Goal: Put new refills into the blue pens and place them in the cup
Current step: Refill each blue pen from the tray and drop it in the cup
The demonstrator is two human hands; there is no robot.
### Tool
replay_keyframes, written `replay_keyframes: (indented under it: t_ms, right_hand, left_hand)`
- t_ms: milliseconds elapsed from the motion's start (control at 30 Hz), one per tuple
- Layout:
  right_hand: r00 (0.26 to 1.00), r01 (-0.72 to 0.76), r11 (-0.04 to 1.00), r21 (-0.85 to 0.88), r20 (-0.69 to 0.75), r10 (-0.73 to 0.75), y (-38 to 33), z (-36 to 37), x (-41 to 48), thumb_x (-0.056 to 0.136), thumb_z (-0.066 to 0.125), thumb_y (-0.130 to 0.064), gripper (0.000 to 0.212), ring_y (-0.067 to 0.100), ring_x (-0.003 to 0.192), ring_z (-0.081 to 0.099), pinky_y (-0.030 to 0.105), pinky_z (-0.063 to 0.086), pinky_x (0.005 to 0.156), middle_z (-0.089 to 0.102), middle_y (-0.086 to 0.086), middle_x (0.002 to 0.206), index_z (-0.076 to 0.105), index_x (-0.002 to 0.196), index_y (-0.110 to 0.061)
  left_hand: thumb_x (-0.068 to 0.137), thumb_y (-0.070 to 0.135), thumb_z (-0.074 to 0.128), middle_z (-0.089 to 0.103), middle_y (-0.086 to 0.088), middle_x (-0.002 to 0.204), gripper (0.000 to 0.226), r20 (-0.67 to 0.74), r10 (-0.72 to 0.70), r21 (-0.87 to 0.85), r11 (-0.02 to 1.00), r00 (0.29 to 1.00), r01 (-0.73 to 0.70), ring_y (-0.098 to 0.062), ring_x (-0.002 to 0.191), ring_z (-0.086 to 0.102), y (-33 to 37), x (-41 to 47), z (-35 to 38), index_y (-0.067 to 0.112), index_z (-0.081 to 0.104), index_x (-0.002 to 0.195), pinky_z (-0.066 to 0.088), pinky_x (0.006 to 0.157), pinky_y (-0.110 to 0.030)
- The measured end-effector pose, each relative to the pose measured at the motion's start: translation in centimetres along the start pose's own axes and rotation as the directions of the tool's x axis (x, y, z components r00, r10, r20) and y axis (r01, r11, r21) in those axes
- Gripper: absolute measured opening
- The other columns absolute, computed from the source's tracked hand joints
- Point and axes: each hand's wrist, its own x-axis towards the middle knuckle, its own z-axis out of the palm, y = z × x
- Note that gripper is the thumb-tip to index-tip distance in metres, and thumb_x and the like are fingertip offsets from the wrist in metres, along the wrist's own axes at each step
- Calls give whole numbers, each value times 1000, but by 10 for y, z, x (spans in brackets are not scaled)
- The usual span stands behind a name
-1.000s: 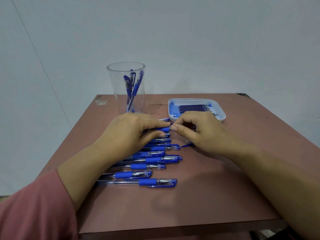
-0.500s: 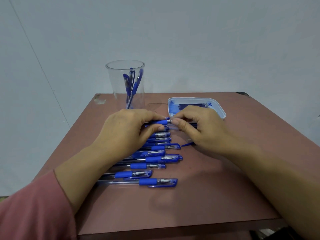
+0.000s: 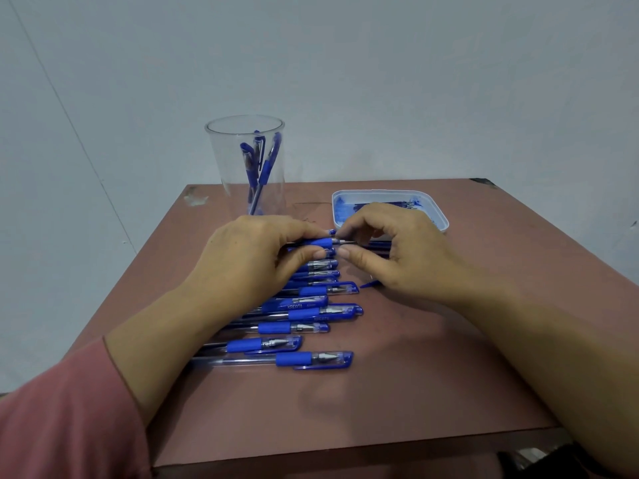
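— Holding anything?
— Yes. I see the left hand [image 3: 256, 261] gripping a blue pen [image 3: 321, 242] by its rubber grip; the right hand [image 3: 401, 250] pinches its metal tip with curled fingers [image 3: 359, 259], just above the row of pens [image 3: 311, 312].
— And the surface?
— Scuffed reddish desk [image 3: 380, 392] against a bare pale wall [image 3: 380, 81]. Clear cup [image 3: 224, 167] holding pens at the far left, refill tray [image 3: 441, 221] behind the right hand.

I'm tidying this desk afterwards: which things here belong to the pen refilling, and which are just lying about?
In the job:
held pen, gripped by left hand and right hand
row of pens on the table
cup, partly filled
refill tray

Lying about:
small blue piece beside the right hand, unclear what
dark object below the table's near edge
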Motion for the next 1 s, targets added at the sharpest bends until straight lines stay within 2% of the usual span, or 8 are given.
replay_keyframes:
  t_ms: [67, 200, 300, 367, 533, 633, 833, 1000]
  right_hand:
    - [1000, -22, 999, 29, 5, 22, -1, -1, -1, 87, 62, -42, 15, 10, 90, 63, 31, 52, 78, 65, -16, 93, 63, 100, -33]
    - [998, -57, 998, -2, 19, 57, -1, 0, 0, 95, 49, -45, 30, 12, 80, 61, 35, 49, 70, 66, -9, 81, 69, 89, -23]
    - [996, -79, 995, 54, 39, 77, -2, 1, 0, 92, 62, -31, 8, 8, 80, 63, 19, 49, 70, 68, -12, 82, 69, 91, -27]
    - [994, -101, 988, 116, 48, 96, -4, 1, 0, 86, 70, -25, 9, 4, 80, 63, 12, 47, 72, 68, -14, 84, 68, 95, -28]
    - [985, -174, 969, 174, 44, 169, -6, 0, -1, 88, 60, -42, 20, 6, 80, 64, 18, 50, 71, 70, -11, 85, 68, 100, -29]
    - [985, -171, 977, 127, 51, 166, -5, 1, 0, 90, 64, -32, 6, 4, 75, 63, 15, 46, 67, 70, -14, 80, 69, 90, -33]
    - [993, -120, 978, 168, 6, 121, -6, 3, 3, 85, 71, -20, 24, 8, 85, 65, 26, 52, 79, 71, -12, 86, 63, 85, -43]
    - [992, -106, 984, 140, -58, 115, -1, -3, 3, 84, 72, -12, 31, 6, 85, 64, 23, 52, 80, 69, -12, 88, 62, 86, -41]
  left_hand:
    - [87, 54, 51, 72, 16, 94, 35, 2, -5, 3, 1000, 1000, 5, -7, 80, 65, -1, 0, 1, 37, 69, 112, 55, 65, -33]
    - [88, 49, 58, 72, 15, 94, 29, -15, 0, -2, 1000, 1000, 0, -6, 78, 65, -2, 0, 2, 35, 70, 111, 56, 65, -35]
    - [87, 51, 55, 72, 17, 94, 31, 2, -14, 3, 1000, 1000, 14, -3, 77, 61, -1, 0, 2, 37, 70, 111, 55, 65, -33]
    - [88, 52, 56, 72, 17, 94, 29, 9, -22, 9, 1000, 1000, 22, -4, 78, 63, -1, 0, 3, 39, 69, 111, 55, 65, -33]
    - [87, 44, 63, 72, 16, 93, 25, 1, -39, 20, 999, 999, 39, -8, 79, 65, -2, 0, 3, 38, 70, 111, 55, 66, -34]
    - [87, 44, 63, 72, 16, 94, 25, 10, -58, 34, 998, 998, 57, -9, 80, 64, -1, 0, 2, 39, 69, 111, 54, 66, -33]
    - [85, 50, 57, 72, 16, 91, 28, 42, -141, 24, 990, 989, 140, -7, 79, 63, 2, 0, 2, 43, 69, 109, 54, 68, -32]
    - [87, 47, 59, 72, 16, 88, 26, 13, -188, 19, 982, 982, 188, 0, 72, 54, 0, 0, 1, 40, 70, 110, 46, 64, -22]
